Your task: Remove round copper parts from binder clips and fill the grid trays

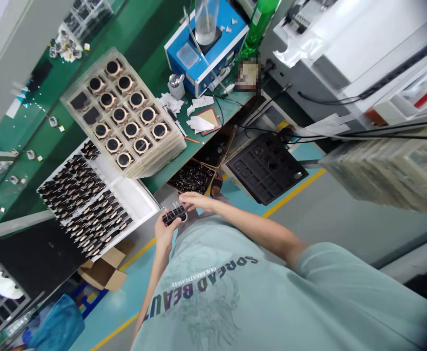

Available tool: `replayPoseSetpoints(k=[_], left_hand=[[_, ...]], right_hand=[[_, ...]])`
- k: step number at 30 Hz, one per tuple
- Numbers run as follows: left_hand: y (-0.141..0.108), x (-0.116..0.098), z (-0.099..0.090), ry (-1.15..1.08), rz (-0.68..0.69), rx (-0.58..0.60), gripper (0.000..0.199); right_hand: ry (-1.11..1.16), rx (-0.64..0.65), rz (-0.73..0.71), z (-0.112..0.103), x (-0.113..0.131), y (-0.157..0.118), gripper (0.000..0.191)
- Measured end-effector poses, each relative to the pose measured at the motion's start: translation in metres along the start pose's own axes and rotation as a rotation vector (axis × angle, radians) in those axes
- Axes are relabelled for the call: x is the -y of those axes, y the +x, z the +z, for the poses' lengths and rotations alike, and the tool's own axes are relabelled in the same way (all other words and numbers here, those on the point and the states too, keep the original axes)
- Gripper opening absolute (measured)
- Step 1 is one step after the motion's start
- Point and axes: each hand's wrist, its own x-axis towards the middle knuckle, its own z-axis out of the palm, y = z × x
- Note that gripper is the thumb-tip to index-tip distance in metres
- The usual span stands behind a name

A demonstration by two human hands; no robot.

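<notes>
In front of my shirt, my left hand (166,230) is closed around a round watch case clamped by black binder clips (174,215). A gold-coloured edge of the case shows beside the clips. My right hand (195,201) reaches in from the other side, its fingers closed at the clips' wire handles. A white tray (140,192) to the left bears rows of similar clipped pieces (89,195). Above it, a stack of clear plastic trays (154,163) holds round watch cases (131,129) with dark faces.
Loose binder clips fill a box (192,176) below the green table edge (158,183). A black compartment tray (266,165) stands to the right. On the table are a blue machine (208,53), a metal-topped bottle (176,87) and a green bottle (262,24). A cardboard box (105,270) sits lower left.
</notes>
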Motion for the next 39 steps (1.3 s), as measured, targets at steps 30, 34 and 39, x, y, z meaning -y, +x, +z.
replayPoseSetpoints(k=[30,34,39], left_hand=[[0.004,0.039,-0.001,-0.119,-0.315,0.329,0.077],[0.009,0.042,-0.005,-0.239,-0.373,0.163,0.057],[0.024,0.032,0.016,-0.318,-0.350,0.147,0.040]], right_hand=[[-0.445,-0.145,-0.059,0.002,0.004,0.043,0.044],[-0.577,-0.251,0.015,0.001,0.004,0.067,0.068],[-0.485,0.078,-0.204,-0.016,-0.004,-0.001,0.069]])
